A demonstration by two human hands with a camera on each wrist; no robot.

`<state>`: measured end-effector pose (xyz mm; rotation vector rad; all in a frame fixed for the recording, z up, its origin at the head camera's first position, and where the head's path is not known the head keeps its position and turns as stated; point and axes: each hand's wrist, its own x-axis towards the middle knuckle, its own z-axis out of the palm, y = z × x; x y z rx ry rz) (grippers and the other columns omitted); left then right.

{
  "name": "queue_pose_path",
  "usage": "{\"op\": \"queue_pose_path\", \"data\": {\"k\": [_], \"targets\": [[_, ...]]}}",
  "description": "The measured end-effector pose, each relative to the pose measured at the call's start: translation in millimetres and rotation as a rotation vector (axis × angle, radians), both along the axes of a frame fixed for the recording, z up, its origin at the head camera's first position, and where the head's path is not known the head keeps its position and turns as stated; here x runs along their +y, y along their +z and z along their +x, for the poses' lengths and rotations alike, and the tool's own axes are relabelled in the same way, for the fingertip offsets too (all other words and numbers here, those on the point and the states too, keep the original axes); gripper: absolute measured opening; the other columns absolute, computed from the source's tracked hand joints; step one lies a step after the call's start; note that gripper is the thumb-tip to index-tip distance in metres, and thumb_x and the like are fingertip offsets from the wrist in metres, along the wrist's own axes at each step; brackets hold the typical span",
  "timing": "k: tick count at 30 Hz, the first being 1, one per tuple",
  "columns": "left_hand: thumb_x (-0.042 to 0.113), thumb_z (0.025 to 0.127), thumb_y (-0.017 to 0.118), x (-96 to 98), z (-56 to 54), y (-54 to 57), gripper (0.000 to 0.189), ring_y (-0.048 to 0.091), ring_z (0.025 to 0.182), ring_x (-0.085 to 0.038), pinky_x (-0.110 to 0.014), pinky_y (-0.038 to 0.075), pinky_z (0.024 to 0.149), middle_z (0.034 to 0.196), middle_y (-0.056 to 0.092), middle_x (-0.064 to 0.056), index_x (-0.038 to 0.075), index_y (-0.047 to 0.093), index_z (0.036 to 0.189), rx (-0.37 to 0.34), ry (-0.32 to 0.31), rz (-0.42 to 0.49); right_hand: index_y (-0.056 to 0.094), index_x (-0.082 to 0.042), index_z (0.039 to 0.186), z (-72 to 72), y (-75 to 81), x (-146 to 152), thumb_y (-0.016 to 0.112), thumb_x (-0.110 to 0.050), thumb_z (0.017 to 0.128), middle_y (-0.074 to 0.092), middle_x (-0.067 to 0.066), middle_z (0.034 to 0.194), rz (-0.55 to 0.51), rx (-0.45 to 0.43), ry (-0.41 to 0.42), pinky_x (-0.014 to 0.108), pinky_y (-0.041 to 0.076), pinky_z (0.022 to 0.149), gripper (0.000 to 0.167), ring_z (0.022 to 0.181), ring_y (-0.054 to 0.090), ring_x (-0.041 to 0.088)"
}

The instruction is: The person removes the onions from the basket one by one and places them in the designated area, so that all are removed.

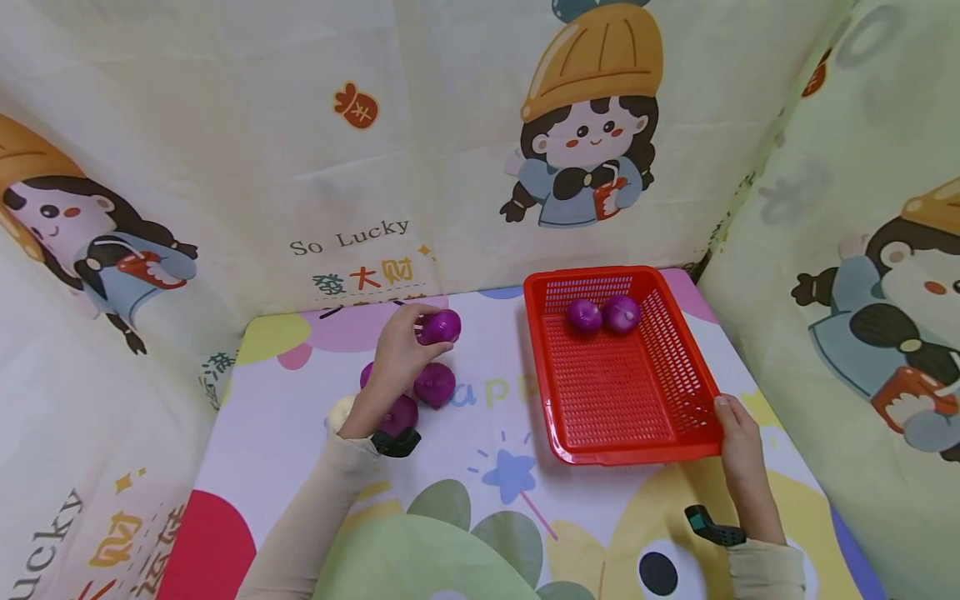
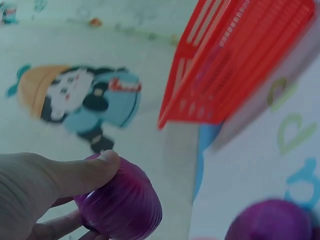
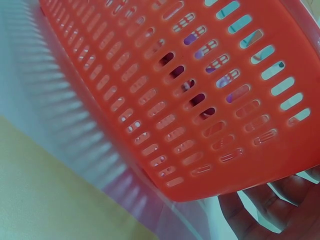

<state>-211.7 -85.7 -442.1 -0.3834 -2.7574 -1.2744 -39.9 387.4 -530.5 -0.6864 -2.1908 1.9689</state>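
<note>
Between thumb and fingers, my left hand [image 1: 405, 350] pinches a red onion [image 1: 442, 327], held above the table near its back edge. Just below that hand are more red onions: one in plain sight [image 1: 435, 385], another [image 1: 401, 415] partly behind the wrist, and a third mostly hidden. My right hand [image 1: 742, 442] grips the front right corner of a red plastic basket [image 1: 630, 456]. Two red onions, a left one [image 1: 584, 317] and a right one [image 1: 622, 314], lie at the basket's far end. In the right wrist view, fingers [image 3: 275, 205] curl at the basket's edge.
A pale roundish thing [image 1: 341, 412] shows partly behind the left forearm; its kind is unclear. The table has a colourful printed cover [image 1: 495, 533]. Cartoon-printed cloth [image 1: 442, 167] hangs at the back and on both sides.
</note>
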Motion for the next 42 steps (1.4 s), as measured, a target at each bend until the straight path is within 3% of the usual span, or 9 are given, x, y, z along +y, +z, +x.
{"op": "queue_pose_path", "data": {"k": [10, 20, 28, 36, 42], "targets": [[0.021, 0.086, 0.086, -60.4, -9.2, -8.6, 0.059, 0.063, 0.120, -0.036, -0.053, 0.055, 0.103, 0.133, 0.064, -0.017, 0.006, 0.061, 0.138, -0.073, 0.116, 0.005, 0.053, -0.024, 0.126, -0.7, -0.2, -1, 0.039, -0.043, 0.112, 0.067, -0.028, 0.093, 0.033, -0.030, -0.001, 0.016, 0.059, 0.067, 0.027, 0.070, 0.072, 0.002], [0.020, 0.089, 0.084, -102.1, -40.7, -29.5, 0.061, 0.061, 0.122, -0.040, -0.054, 0.054, 0.103, 0.139, 0.061, -0.023, 0.002, 0.058, 0.141, -0.135, 0.204, -0.049, 0.053, -0.025, 0.123, -0.5, 2.2, -1, 0.039, -0.042, 0.112, 0.068, -0.027, 0.092, 0.012, -0.009, -0.007, 0.016, 0.059, 0.065, 0.025, 0.069, 0.073, 0.003], [0.016, 0.088, 0.084, -110.3, -55.0, -44.5, 0.056, 0.061, 0.120, -0.042, -0.056, 0.053, 0.103, 0.136, 0.062, -0.028, -0.004, 0.059, 0.134, -0.152, 0.211, -0.159, 0.052, -0.021, 0.129, -3.9, 1.0, -4, 0.038, -0.045, 0.112, 0.065, -0.031, 0.095, 0.072, -0.039, -0.010, 0.016, 0.059, 0.067, 0.033, 0.072, 0.072, 0.000], [0.017, 0.088, 0.083, -109.9, -64.8, -60.2, 0.057, 0.057, 0.122, -0.045, -0.059, 0.048, 0.108, 0.132, 0.060, -0.030, -0.006, 0.058, 0.134, -0.168, 0.185, -0.281, 0.053, -0.023, 0.126, -3.8, 1.1, -4, 0.039, -0.045, 0.111, 0.067, -0.029, 0.093, 0.045, -0.036, -0.022, 0.017, 0.059, 0.066, 0.030, 0.071, 0.072, 0.001], [0.021, 0.093, 0.080, -109.1, -67.7, -64.0, 0.052, 0.055, 0.119, -0.043, -0.058, 0.047, 0.108, 0.129, 0.061, -0.030, -0.005, 0.060, 0.134, -0.164, 0.157, -0.266, 0.053, -0.025, 0.126, -1.9, 2.0, -4, 0.039, -0.045, 0.111, 0.067, -0.029, 0.094, 0.027, -0.043, -0.025, 0.016, 0.059, 0.067, 0.028, 0.071, 0.073, 0.001]]}}
